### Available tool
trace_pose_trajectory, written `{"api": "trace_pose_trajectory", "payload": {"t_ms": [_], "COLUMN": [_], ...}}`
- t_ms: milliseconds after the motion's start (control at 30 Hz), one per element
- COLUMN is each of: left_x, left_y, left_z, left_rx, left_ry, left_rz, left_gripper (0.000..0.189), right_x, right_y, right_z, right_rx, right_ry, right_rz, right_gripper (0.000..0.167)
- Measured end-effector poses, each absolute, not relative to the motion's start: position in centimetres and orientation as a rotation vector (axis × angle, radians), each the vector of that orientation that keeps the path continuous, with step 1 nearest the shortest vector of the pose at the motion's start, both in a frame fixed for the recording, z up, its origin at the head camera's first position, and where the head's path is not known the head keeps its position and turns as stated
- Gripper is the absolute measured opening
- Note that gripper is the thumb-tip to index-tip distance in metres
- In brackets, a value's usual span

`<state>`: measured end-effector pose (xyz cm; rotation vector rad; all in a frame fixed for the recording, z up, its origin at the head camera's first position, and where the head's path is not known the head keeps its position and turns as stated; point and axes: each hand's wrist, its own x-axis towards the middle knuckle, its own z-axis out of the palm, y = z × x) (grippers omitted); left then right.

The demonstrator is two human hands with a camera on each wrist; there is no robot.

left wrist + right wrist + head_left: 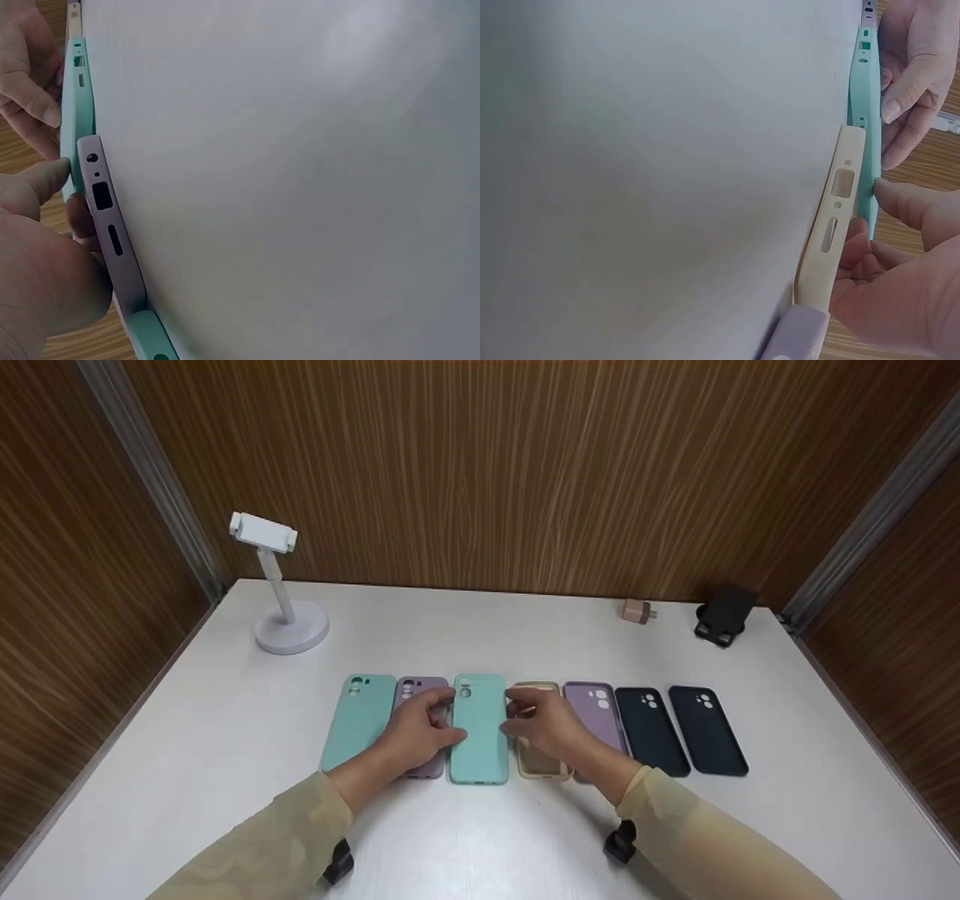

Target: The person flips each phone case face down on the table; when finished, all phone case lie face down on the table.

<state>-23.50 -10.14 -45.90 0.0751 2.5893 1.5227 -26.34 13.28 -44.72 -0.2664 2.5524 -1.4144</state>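
A mint green phone case (480, 746) lies back side up in the middle of a row of cases, held by both hands at its long edges. My left hand (417, 729) has its thumb over the left edge and its fingers at the upper left. At the right edge, the thumb and forefinger of my right hand (549, 724) grip the case. Under the left hand is a purple case (427, 770); a beige case (541, 769) lies partly beneath the right hand. In the left wrist view the mint case (79, 112) is seen edge-on, fingertips partly hidden.
Another mint green case (360, 716) ends the row at left. Rightward lie a second purple case (596, 716) and two dark cases (652, 731). Behind stand a white phone stand (291, 628), a pink charger plug (636, 611) and a black folding stand (724, 615).
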Motion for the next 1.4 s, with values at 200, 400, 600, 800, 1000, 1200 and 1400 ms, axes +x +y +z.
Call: {"api": "trace_pose_trajectory", "payload": {"t_ms": [200,400,600,800,1000,1200,1400], "left_x": [-23.5,-23.4,-23.2,-23.0,-23.0,-23.2,-23.2], "left_y": [-10.1,-10.0,-9.8,-9.7,-9.7,-9.8,-9.7], "left_z": [-45.8,-45.8,-45.6,-45.5,-45.4,-45.1,-43.8], "left_rx": [0.083,0.076,0.053,0.06,0.049,0.016,-0.02], "left_ry": [2.594,2.603,2.611,2.621,2.607,2.612,2.604], "left_rz": [1.518,1.506,1.481,1.483,1.512,1.53,1.587], "left_gripper": [0.068,0.068,0.069,0.069,0.069,0.067,0.063], "right_x": [-26.2,-26.1,-26.0,-25.9,-25.9,-26.0,-26.7], "right_y": [13.3,13.4,13.5,13.5,13.7,14.8,17.2], "right_z": [-44.6,-44.5,-44.5,-44.4,-44.3,-43.4,-42.1], "right_rx": [-0.258,-0.259,-0.274,-0.262,-0.266,-0.25,-0.296], "right_ry": [2.559,2.556,2.557,2.536,2.523,2.476,2.506], "right_rz": [-1.403,-1.408,-1.415,-1.432,-1.46,-1.539,-1.56], "right_gripper": [0.058,0.058,0.057,0.059,0.057,0.058,0.056]}}
